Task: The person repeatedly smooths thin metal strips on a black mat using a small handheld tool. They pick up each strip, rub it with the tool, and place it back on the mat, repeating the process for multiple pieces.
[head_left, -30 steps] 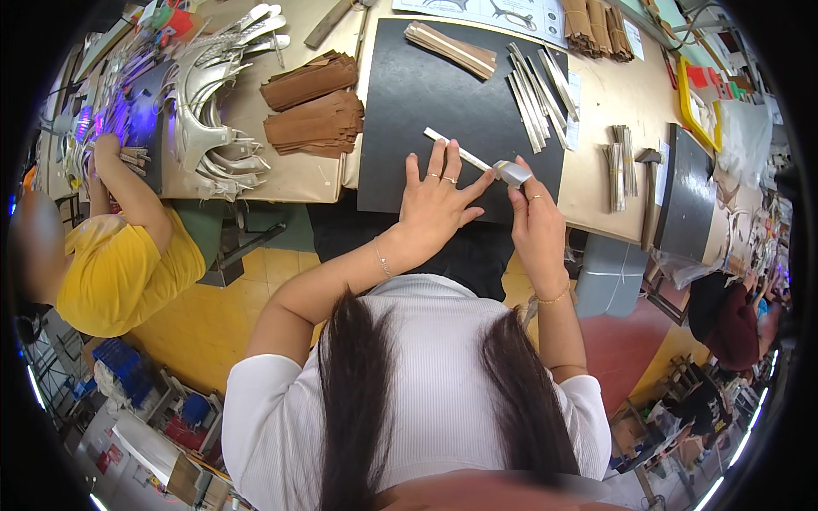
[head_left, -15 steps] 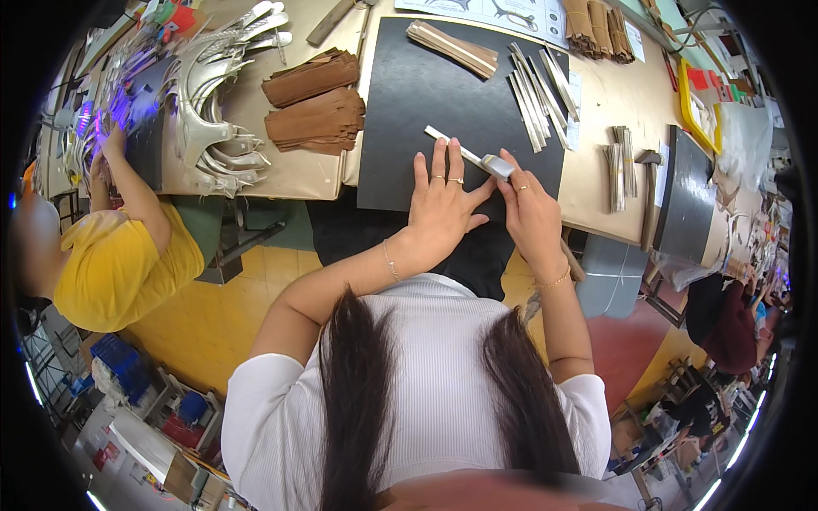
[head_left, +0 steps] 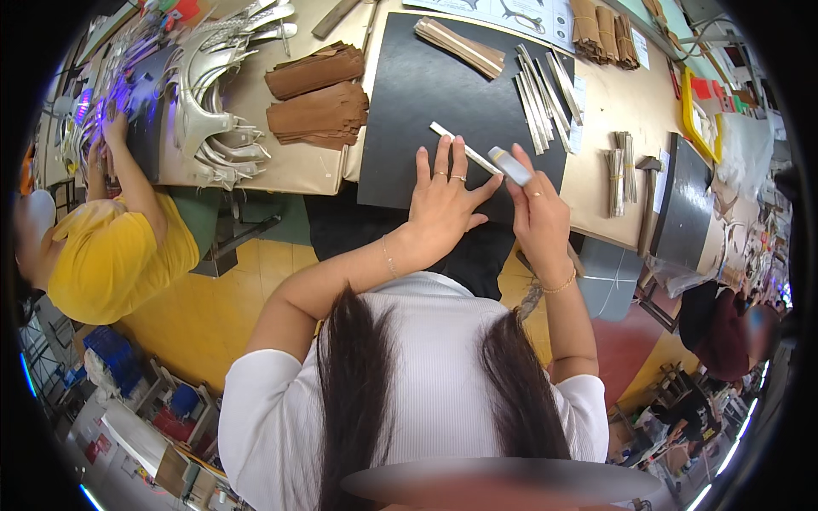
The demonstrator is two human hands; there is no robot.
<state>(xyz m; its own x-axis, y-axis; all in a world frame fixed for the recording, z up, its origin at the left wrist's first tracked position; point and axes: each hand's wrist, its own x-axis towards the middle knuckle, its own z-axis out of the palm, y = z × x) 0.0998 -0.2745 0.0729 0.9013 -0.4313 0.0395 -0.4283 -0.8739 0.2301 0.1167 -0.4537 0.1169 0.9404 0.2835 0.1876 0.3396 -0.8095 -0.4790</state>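
A narrow white strip [head_left: 440, 130] lies slantwise on the black mat [head_left: 409, 85] in front of me. My left hand [head_left: 436, 209] is spread over the mat, its fingertips resting on and beside the strip. In my right hand [head_left: 542, 213], between thumb and fingers, is a small smooth grey block [head_left: 513, 167] with a pale end. It sits by the strip's near right end; whether it touches cannot be told. Farther back on the mat are a fanned bundle of brown and cream strips [head_left: 460, 47] and several loose silvery-white strips [head_left: 532, 102].
Two stacks of brown leather pieces [head_left: 317, 115] and a pile of pale curved frames [head_left: 204, 102] lie to the left. To the right are tied strip bundles [head_left: 622, 175], a hammer [head_left: 649, 196] and a yellow tray [head_left: 694, 111]. A co-worker in yellow [head_left: 119, 255] works at far left.
My right hand has moved slightly right and toward me, lifting and tilting the grey block away from the strip. My left hand has stayed in place.
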